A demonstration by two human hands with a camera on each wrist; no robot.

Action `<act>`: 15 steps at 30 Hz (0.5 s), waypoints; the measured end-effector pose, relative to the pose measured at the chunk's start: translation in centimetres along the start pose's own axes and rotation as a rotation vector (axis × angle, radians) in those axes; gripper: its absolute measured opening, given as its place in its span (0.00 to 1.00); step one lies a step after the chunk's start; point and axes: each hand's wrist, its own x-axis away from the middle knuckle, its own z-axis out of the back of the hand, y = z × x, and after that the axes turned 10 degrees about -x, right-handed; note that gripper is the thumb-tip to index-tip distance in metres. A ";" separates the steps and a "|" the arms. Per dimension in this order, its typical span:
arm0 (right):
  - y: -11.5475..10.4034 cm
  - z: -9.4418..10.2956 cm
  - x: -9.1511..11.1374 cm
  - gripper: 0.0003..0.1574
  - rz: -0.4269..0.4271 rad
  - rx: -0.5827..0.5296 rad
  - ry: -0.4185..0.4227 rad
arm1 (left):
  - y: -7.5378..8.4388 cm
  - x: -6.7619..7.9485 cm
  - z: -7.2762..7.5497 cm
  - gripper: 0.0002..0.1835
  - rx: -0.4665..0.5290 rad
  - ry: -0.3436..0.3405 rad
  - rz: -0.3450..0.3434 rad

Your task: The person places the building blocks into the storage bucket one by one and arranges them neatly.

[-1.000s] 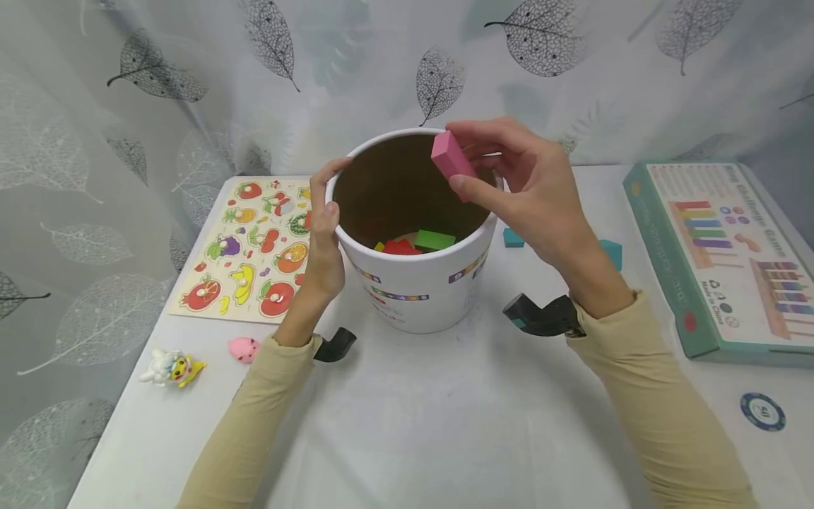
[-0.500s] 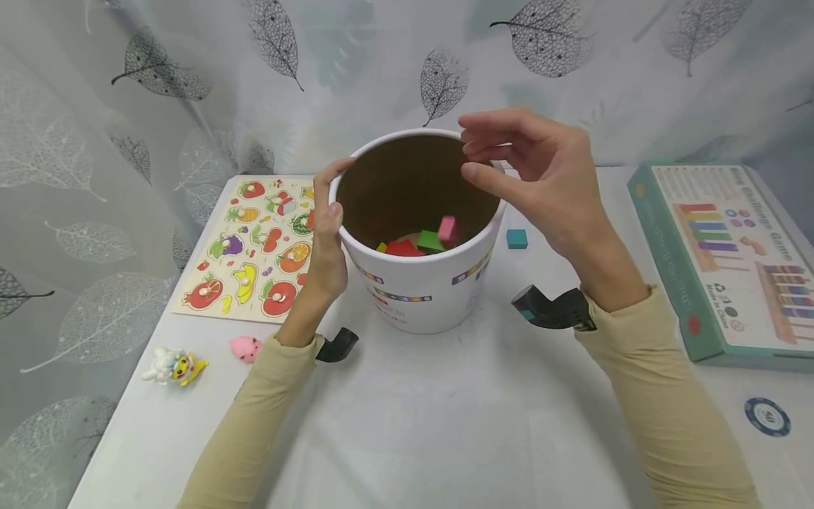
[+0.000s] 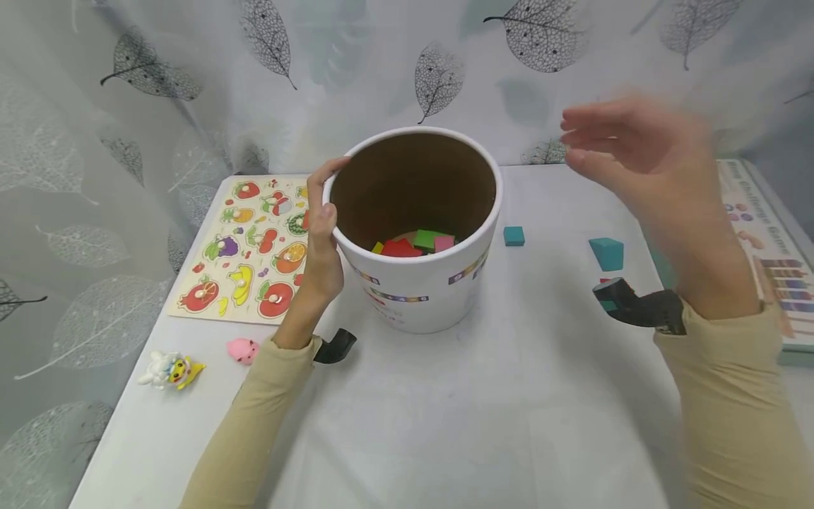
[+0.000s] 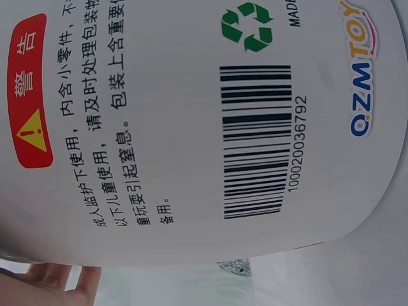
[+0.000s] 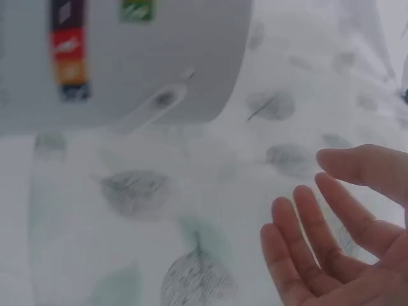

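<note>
A white bucket [image 3: 422, 297] stands mid-table. My left hand [image 3: 323, 254] grips its left rim, thumb on the outside near the top and fingers over the edge. The left wrist view is mostly filled by the bucket's printed wall [image 4: 159, 191]. Inside lie a pink block [image 3: 444, 243], a green block [image 3: 427, 239], red pieces [image 3: 399, 248] and a bit of yellow; the front wall hides part of them. My right hand [image 3: 655, 170], motion-blurred, is raised right of the bucket holding nothing. In the right wrist view its fingers [image 5: 319, 229] are loosely extended. Below it lie two teal blocks, one small [image 3: 514, 236], one larger [image 3: 608, 254].
A fruit puzzle board [image 3: 238, 254] lies left of the bucket, with a pink toy pig [image 3: 242, 350] and a white-and-yellow figurine [image 3: 172, 370] in front. A game box [image 3: 795, 297] lies at the right, partly behind my right arm. A leaf-patterned curtain [image 3: 369, 71] hangs behind.
My right hand let go of the pink block, which dropped into the bucket beside the green one. The hand then moved right, away from the rim. My left hand stayed on the rim.
</note>
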 end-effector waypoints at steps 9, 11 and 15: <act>5.0 6.0 4.0 0.27 -0.304 0.614 -0.087 | 0.1 0.2 -0.1 0.41 -0.021 -0.009 0.024; 5.8 7.0 5.0 0.29 -0.357 0.662 -0.134 | 0.1 0.1 -0.1 0.41 -0.016 -0.008 0.020; 7.2 8.1 6.5 0.29 -0.461 0.682 -0.226 | 0.2 -0.1 0.0 0.41 0.002 -0.004 0.007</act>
